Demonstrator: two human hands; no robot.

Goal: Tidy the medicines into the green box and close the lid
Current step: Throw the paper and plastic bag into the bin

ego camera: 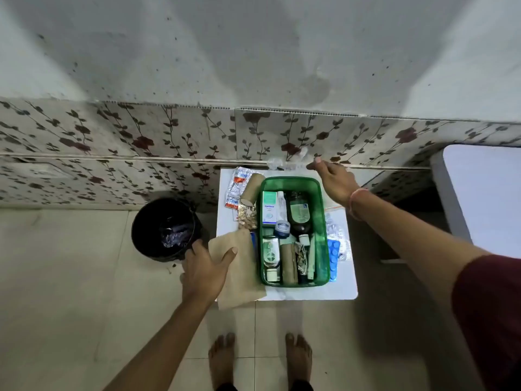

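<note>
The green box [290, 179] stands open on a small white table [310, 292], packed with bottles, a white carton and tubes. No lid is visible. My left hand [205, 266] grips a brown paper bag [242, 275] at the table's front left corner. My right hand [335, 182] reaches past the box to the back edge, its fingertips pinched on a clear crumpled plastic wrapper [284, 164] by the wall. Left of the box lie red-and-silver blister strips [235, 187], a cardboard roll [249, 189] and a gold blister strip [247, 214]. On its right are silver strips [335, 231] and a blue blister strip [334, 255].
A black bin [163, 230] with crumpled waste stands on the tiled floor just left of the table. A floral-tiled wall runs right behind the table. A white surface [485, 193] sits at the right. My bare feet [259, 359] are in front of the table.
</note>
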